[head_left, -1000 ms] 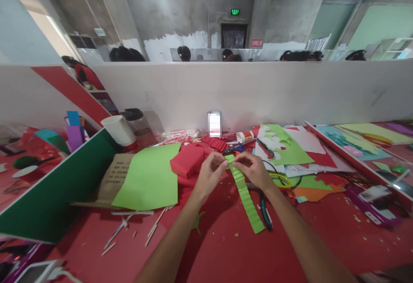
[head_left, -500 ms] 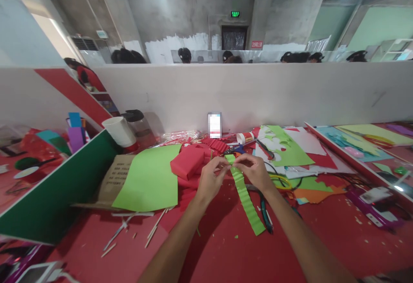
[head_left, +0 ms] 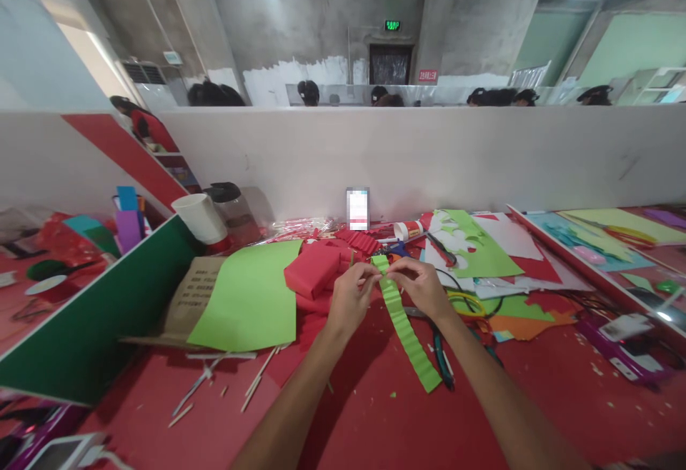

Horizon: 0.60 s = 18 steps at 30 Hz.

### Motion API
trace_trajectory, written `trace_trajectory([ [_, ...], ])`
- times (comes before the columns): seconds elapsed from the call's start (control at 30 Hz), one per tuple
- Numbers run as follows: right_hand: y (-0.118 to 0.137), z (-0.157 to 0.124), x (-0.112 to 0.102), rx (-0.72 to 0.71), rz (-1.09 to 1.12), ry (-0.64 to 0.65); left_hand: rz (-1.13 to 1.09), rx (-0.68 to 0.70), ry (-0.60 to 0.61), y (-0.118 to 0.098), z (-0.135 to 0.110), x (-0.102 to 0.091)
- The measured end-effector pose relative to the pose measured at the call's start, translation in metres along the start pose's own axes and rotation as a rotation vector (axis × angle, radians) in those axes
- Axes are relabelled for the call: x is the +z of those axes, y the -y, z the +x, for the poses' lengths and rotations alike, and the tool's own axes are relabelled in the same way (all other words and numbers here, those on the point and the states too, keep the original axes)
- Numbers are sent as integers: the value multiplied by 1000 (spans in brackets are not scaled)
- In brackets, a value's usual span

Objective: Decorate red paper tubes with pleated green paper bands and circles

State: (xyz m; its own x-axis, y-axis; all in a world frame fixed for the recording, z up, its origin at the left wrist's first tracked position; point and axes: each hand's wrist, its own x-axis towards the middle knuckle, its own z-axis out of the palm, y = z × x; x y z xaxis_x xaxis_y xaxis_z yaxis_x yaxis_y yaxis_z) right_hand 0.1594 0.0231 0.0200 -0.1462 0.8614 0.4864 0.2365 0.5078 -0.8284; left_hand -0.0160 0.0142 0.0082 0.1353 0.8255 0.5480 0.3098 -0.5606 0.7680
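Pleated green strip (head_left: 406,328), pinched near its far end by left grip (head_left: 351,296) and right grip (head_left: 426,288), long axis slanting near-right.

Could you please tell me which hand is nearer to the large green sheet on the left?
Left. The left hand is right of the large green sheet, past the red bundle; the right hand is farther right, across the pleated green strip.

Reads "EXIT" in green on the dark rectangular sign (head_left: 392,26) between twelve and one o'clock. Shows white characters, too small to read surely, on the red rectangular sign (head_left: 427,75) at one o'clock. Bears blurred dark print on the brown cardboard sheet (head_left: 185,298) at eight o'clock.
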Motion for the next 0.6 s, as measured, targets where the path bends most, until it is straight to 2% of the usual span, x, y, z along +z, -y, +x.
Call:
trace_trajectory([
  [0.23, 0, 0, 4, -79, -132, -5, -1, -36, 20, 0, 0, 1],
  [0.6, -2, -2, 5, 47, 83, -34, -159, -131, -18, -6, 2, 2],
])
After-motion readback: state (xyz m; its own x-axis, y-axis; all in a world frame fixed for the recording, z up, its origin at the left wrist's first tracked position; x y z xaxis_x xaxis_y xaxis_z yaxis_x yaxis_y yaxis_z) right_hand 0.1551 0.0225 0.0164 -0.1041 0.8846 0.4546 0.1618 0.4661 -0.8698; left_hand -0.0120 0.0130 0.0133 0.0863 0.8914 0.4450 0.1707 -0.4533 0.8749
